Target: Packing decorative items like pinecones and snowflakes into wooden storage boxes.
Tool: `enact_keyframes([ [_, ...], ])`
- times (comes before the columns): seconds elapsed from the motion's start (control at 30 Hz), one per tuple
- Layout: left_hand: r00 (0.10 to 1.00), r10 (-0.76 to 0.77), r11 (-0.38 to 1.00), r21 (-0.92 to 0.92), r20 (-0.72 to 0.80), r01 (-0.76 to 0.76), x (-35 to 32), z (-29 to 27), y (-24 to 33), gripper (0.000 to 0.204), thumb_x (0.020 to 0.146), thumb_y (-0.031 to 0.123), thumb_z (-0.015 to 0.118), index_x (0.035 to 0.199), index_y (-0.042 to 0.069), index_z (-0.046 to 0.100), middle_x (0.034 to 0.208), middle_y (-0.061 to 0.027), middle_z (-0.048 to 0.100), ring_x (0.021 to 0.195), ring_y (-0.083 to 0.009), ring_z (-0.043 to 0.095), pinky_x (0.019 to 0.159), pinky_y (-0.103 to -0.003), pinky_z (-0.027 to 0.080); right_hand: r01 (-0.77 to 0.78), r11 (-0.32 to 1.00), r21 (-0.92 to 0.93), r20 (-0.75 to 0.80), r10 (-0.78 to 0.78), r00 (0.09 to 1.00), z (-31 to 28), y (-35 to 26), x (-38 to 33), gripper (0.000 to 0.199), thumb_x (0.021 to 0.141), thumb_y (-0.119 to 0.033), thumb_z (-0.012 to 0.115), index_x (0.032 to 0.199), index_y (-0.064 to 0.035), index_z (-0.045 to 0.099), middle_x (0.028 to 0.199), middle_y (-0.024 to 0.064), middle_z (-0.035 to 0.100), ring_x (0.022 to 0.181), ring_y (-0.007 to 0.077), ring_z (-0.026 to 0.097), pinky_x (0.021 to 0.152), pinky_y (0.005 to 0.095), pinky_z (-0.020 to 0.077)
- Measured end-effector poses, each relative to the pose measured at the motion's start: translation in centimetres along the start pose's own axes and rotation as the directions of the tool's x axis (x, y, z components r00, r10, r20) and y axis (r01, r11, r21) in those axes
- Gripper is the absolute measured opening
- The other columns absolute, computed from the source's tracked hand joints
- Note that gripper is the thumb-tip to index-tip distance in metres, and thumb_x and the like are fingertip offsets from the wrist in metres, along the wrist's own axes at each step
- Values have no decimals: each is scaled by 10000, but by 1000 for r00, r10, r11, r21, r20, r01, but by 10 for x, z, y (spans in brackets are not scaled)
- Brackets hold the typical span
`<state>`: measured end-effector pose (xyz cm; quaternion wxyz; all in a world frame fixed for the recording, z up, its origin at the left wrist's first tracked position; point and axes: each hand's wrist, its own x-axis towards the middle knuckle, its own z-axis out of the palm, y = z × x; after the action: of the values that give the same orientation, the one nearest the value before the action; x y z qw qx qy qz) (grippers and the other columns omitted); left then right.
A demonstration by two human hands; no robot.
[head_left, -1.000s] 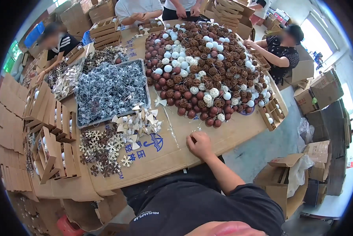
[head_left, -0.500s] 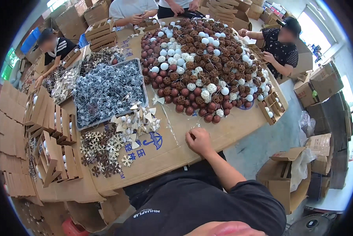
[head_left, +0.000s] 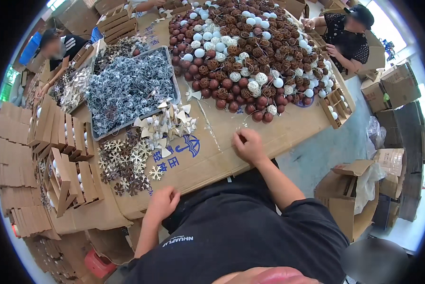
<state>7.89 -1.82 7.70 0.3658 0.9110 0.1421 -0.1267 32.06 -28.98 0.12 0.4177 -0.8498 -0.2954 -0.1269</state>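
My right hand [head_left: 249, 146] rests on the cardboard-covered table [head_left: 198, 173] in a loose fist, with nothing visible in it. In front of it lies a big heap of dark red balls [head_left: 257, 116], white balls [head_left: 278, 82], and brown woven balls [head_left: 250, 45]. My left hand [head_left: 163, 202] is at the near table edge, fingers curled in and nothing seen in them. Closest to it are wooden snowflakes [head_left: 156, 173], in natural and brown, and a pile of cream-coloured wooden pieces [head_left: 174, 124]. Behind those, a grey tray [head_left: 174, 78] holds frosted blue-grey pieces [head_left: 129, 87].
Compartmented cardboard boxes [head_left: 87, 182] with balls stand at the left, and another such box [head_left: 338, 108] at the right table edge. Co-workers [head_left: 347, 38] sit around the table. An open carton [head_left: 347, 199] stands on the floor at the right.
My left hand has come into view at the near table edge. My right hand stays closed on the cardboard. The whole view has shifted, so the far heap sits higher.
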Motion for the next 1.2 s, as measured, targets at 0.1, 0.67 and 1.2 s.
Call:
enact_keyframes([
  [0.1, 950, 244, 969, 5, -195, -248, 24, 35, -14, 282, 866, 208, 703, 681, 41, 570, 633, -129, 583, 607, -326, 606, 561, -426, 476, -220, 956, 195, -102, 243, 965, -15, 0, -2, 105, 888, -72, 692, 827, 5, 657, 721, 125, 613, 622, 204, 605, 597, 314, 484],
  [0.67, 811, 431, 896, 291, -395, -334, 46, 68, -27, 340, 827, 166, 706, 586, 100, 476, 555, -71, 486, 507, -275, 521, 471, -392, 394, -583, 495, -644, -648, 53, 760, -221, 216, 30, 243, 833, -259, 686, 993, -77, 685, 1024, 125, 682, 1022, 344, 616, 874, 499, 507],
  [1.2, 808, 439, 889, 321, -393, -326, 44, 71, -33, 340, 826, 178, 701, 586, 107, 471, 561, -70, 485, 509, -274, 518, 463, -390, 401, -624, 187, -759, -512, 419, 750, -242, 262, -2, 793, 901, -500, 656, 1469, -7, 405, 1502, 202, 448, 1429, 345, 380, 1123, 575, 304],
])
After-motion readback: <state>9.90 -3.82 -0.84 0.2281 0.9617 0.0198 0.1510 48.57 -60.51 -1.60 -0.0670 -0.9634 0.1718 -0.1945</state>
